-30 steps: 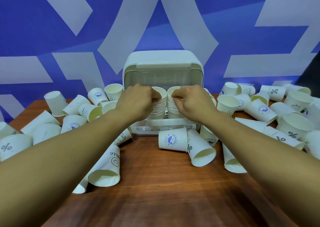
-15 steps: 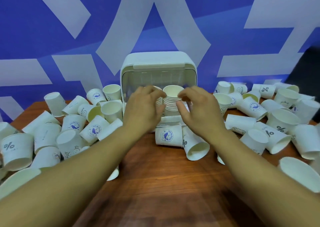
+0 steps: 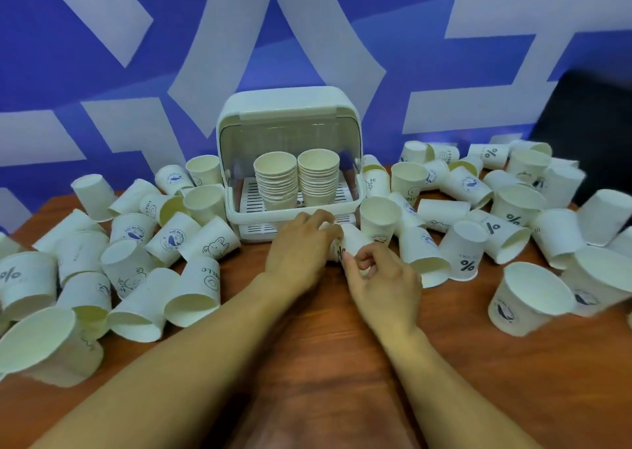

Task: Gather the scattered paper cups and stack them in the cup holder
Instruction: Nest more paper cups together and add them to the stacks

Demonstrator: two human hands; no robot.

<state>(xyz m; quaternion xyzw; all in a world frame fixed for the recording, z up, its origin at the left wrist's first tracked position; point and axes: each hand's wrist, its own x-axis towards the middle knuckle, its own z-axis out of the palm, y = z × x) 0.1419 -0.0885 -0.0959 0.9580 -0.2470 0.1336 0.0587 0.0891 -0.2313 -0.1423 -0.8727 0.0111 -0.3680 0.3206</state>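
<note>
As two nested cup stacks (image 3: pixel 275 181) stand upright inside the white plastic hooded cup holder (image 3: pixel 289 113) | white paper cup (image 3: pixel 354 241) lies just before holder | left hand (image 3: pixel 299 246), right hand (image 3: pixel 384 277): both grasping it, likely for nesting.

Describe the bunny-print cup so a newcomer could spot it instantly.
Find the white cup holder at the back centre of the wooden table. Just off its front-left corner a paper cup lies on its side. It alone shows a bunny drawing; the neighbouring blue-logo cup and HELLO cup do not.
</note>
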